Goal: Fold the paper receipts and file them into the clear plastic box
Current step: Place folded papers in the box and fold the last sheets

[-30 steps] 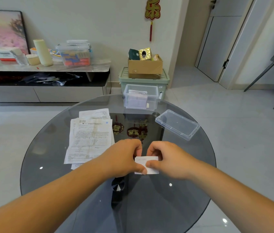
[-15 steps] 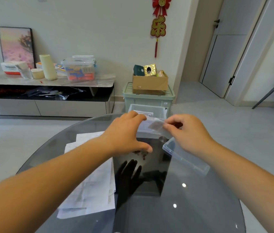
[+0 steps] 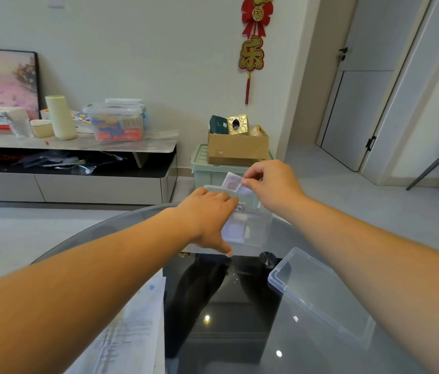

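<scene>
A clear plastic box (image 3: 260,225) stands at the far edge of the round glass table (image 3: 240,333), with folded white papers showing through its wall. My left hand (image 3: 210,220) is on the box's near left side, fingers over its rim and thumb down its front wall. Just above the box's open top, my right hand (image 3: 272,184) pinches a small folded receipt (image 3: 231,182). A stack of unfolded receipts (image 3: 132,333) lies on the table at the lower left, partly hidden by my left forearm.
The box's clear lid (image 3: 320,295) lies on the table to the right. Beyond the table stand a green bin (image 3: 204,168) with a cardboard box (image 3: 237,147) on it and a low cabinet (image 3: 72,168) with clutter. A chair leg (image 3: 434,168) shows at far right.
Both hands left the near part of the table and reached to the clear box. My right hand carried the folded receipt up over the opening; my left hand took hold of the box.
</scene>
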`<move>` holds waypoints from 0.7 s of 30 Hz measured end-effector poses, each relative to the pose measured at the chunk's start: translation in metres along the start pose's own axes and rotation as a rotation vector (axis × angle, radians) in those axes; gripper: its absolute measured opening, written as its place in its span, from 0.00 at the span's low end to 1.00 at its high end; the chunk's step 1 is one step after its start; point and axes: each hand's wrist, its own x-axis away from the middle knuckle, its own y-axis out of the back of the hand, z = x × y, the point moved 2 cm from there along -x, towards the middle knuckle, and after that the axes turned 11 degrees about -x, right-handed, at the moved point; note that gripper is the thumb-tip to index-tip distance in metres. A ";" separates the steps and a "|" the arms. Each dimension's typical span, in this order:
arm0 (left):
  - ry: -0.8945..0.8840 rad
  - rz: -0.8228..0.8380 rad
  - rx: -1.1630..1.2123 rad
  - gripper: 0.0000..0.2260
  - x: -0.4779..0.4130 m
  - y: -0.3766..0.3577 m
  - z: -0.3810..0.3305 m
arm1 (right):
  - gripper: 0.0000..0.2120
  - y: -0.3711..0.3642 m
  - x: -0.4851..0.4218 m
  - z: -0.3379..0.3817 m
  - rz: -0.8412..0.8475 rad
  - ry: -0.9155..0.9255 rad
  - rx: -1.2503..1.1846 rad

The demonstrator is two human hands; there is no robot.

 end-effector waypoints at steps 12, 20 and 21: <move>-0.051 0.032 0.030 0.45 -0.002 0.000 0.001 | 0.05 -0.023 -0.004 -0.007 0.089 -0.010 0.078; -0.059 0.056 0.045 0.41 -0.002 0.001 0.001 | 0.07 -0.024 -0.005 -0.007 0.058 -0.009 0.091; -0.058 0.059 0.050 0.40 -0.002 0.002 0.001 | 0.06 -0.024 -0.005 -0.007 0.066 -0.010 0.093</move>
